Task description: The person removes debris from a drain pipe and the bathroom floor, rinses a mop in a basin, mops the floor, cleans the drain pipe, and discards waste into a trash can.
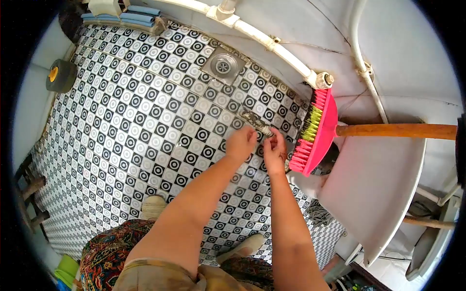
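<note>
Over the tiled floor (160, 127), my left hand (241, 143) has its fingers curled together. Close beside it on the right, my right hand (275, 150) is also closed, with thumb and fingers pinched. A mottled grey-white, twisted strip (257, 122) lies just beyond the fingertips, one end meeting the right fingers; what it is I cannot make out. Whether the left fingers grip anything is hidden. Right of my right hand is a pink broom head (326, 133) with pink and yellow-green bristles facing left. Its wooden handle (393, 130) runs off to the right.
A square metal floor drain (223, 66) sits beyond my hands. White pipes (257, 33) follow the wall. A white basin-like fixture (376, 184) stands at right, with grey mop strands (319, 213) below. Blue folded cloths (138, 18) and a dark round object (63, 76) lie at far left.
</note>
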The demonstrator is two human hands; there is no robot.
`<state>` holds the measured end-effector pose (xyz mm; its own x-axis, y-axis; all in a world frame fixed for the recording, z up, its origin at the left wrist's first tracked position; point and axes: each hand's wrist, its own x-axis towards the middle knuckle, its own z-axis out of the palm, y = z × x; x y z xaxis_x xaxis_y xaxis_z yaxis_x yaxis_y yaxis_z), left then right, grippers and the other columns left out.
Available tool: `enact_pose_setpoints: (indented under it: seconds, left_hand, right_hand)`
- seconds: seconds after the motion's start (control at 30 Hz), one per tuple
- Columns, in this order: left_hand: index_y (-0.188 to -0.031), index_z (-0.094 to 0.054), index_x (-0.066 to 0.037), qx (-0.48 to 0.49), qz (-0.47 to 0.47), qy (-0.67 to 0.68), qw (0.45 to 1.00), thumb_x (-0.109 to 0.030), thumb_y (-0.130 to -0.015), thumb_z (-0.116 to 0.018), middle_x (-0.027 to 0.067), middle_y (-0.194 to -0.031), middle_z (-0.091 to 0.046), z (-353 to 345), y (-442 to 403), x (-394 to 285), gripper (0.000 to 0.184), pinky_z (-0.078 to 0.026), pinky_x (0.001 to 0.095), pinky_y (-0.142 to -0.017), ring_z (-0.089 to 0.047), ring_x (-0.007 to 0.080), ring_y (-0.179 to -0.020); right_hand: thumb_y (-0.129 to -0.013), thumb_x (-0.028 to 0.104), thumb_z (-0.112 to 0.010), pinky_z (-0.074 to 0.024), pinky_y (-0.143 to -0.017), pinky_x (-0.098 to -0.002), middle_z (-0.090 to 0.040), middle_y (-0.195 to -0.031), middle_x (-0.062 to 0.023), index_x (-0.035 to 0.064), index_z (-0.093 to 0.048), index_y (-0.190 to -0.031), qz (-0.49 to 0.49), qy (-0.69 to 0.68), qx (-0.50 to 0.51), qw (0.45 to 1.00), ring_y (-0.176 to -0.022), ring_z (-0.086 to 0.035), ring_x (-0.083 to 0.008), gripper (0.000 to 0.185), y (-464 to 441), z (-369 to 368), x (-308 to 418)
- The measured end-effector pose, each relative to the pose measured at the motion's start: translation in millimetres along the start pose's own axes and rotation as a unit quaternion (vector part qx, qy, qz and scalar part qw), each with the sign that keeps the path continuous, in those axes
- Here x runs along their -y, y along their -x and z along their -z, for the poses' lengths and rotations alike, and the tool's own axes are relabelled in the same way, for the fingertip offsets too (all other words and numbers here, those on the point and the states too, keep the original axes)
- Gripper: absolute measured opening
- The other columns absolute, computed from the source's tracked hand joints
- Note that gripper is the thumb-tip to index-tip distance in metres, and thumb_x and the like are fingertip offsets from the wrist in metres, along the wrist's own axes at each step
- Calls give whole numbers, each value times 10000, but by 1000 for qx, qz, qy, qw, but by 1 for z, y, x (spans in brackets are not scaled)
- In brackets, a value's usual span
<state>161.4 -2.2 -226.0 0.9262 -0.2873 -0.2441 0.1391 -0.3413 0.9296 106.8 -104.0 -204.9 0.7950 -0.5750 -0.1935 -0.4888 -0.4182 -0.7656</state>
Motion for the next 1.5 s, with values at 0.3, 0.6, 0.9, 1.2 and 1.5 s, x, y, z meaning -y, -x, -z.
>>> enact_pose_setpoints:
  seconds: [0.3,0.6,0.9,1.2,1.5]
  left_hand:
    - [-919,-541,-102,35,-239,-217,946,-95,-686,-550,83,-818,-484,33,-37,-22,233,-419,350,-540,-518,260,-686]
    - [-711,-593,-141,102,-428,-382,813,-140,-649,-535,13,-835,-466,37,-61,-25,86,-273,375,-851,-410,165,-927]
    - [-675,-610,-155,139,-396,-384,822,-173,-626,-579,-33,-741,-512,29,-58,-14,61,-262,397,-863,-444,155,-881]
    - [-701,-618,-114,148,-316,-388,853,-117,-696,-509,7,-774,-539,25,-49,-24,109,-218,421,-906,-447,171,-905]
    - [-619,-604,-122,104,-359,-387,843,-128,-650,-531,-12,-683,-522,16,-48,-16,80,-254,427,-857,-476,165,-822]
  right_hand:
    - [-676,45,-576,-401,-578,-325,-453,-705,-88,117,-573,-929,101,119,-54,986,-637,-473,-237,263,-17,-18,11]
    - [-639,61,-624,-414,-566,-316,-447,-723,-90,91,-587,-812,80,121,-59,988,-612,-478,-227,179,-21,-21,13]
    - [-646,28,-609,-428,-549,-318,-458,-730,-106,74,-589,-776,82,125,-49,988,-582,-504,-239,139,-27,-18,15]
    - [-666,10,-563,-432,-593,-335,-471,-751,-133,42,-573,-781,121,68,-26,990,-662,-511,-279,120,-31,-16,-1]
    - [-672,33,-555,-426,-585,-356,-482,-738,-144,35,-559,-752,107,97,-31,989,-656,-512,-301,80,-34,-14,2]
